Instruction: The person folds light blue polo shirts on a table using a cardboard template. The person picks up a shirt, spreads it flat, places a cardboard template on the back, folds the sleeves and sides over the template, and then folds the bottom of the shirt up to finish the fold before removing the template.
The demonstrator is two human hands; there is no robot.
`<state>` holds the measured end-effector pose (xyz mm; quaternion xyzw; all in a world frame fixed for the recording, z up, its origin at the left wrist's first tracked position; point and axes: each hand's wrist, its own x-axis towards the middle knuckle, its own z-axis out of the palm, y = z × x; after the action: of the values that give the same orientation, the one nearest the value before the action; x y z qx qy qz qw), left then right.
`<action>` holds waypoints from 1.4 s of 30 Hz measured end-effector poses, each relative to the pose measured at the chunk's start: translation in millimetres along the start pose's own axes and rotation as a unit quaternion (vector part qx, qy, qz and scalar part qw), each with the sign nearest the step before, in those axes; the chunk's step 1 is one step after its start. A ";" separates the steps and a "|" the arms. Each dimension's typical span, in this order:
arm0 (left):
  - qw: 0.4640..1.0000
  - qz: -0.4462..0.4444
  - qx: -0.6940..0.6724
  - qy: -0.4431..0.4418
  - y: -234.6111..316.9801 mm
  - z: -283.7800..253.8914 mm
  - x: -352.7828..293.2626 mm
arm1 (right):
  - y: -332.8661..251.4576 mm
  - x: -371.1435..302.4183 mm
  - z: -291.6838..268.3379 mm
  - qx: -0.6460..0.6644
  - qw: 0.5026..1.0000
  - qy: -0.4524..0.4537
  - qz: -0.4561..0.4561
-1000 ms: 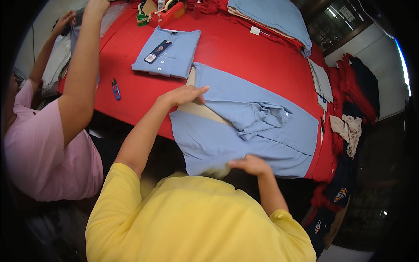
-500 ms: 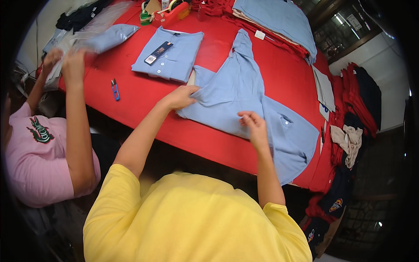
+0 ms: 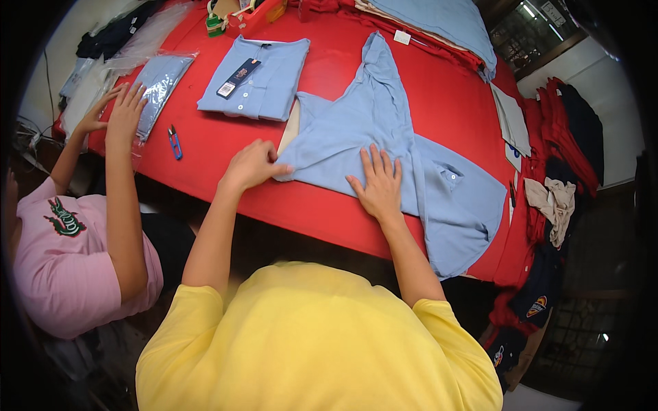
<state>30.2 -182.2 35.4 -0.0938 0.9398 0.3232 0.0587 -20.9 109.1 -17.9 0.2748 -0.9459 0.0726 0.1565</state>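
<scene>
A light blue shirt [image 3: 336, 133] lies partly folded over a cream board [image 3: 290, 128] on the red-covered table [image 3: 205, 175]. My left hand [image 3: 253, 166] is at its near left corner, thumb touching the fabric, fingers bent and apart from the thumb. Spread flat, my right hand [image 3: 379, 183] presses on the shirt's near part. One sleeve points away from me, twisted; more of the shirt hangs over the table edge at the right. Beyond my left hand lies a folded light blue shirt [image 3: 277, 75] with a dark hang tag [image 3: 238, 79].
Blue thread snips [image 3: 175, 142] lie left of the folded shirt. At the left, a co-worker's hands [image 3: 123, 113] are over a bagged shirt [image 3: 161, 82]. A red tape dispenser [image 3: 248, 20] and stacked blue fabric [image 3: 439, 24] stand at the back. Piled garments [image 3: 572, 137] sit at the right.
My left hand has shifted left and nearer along the shirt's edge, its pinch loosened. My right hand has flattened onto the shirt. The co-worker has set the bagged shirt down.
</scene>
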 end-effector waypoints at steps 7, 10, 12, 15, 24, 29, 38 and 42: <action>0.978 0.013 -0.186 -0.098 -32.3 -8.6 -3.6 | -0.1 1.0 0.2 0.005 1.000 0.003 -0.009; 0.971 0.020 -0.222 -0.084 -34.2 -8.7 1.7 | 2.4 1.0 1.9 0.009 1.000 0.001 -0.008; 0.978 0.048 -0.193 -0.054 -30.2 -9.1 -3.1 | 2.8 0.4 1.3 0.013 1.000 -0.004 -0.005; 0.976 0.088 -0.126 0.155 -37.2 9.2 6.4 | 1.7 -0.3 -0.5 0.019 1.000 -0.001 -0.003; 0.943 0.213 0.036 0.255 40.4 100.9 72.9 | 5.6 -2.1 1.5 0.036 0.999 0.010 0.001; 0.927 0.176 0.004 0.331 18.4 104.7 102.7 | 20.0 -45.8 -26.8 -0.010 0.992 0.118 0.036; 0.990 -0.049 0.098 0.093 74.2 65.2 103.5 | 138.7 -253.9 -92.1 -0.139 0.954 0.035 0.264; 0.976 -0.025 0.143 0.160 84.7 67.0 89.4 | 239.8 -206.6 -137.0 -0.048 0.951 0.078 0.294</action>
<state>-71.8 -87.6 18.0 -0.1585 0.9709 0.1647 -0.0712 49.3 443.4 29.2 -0.0302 -0.9719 0.0908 0.2150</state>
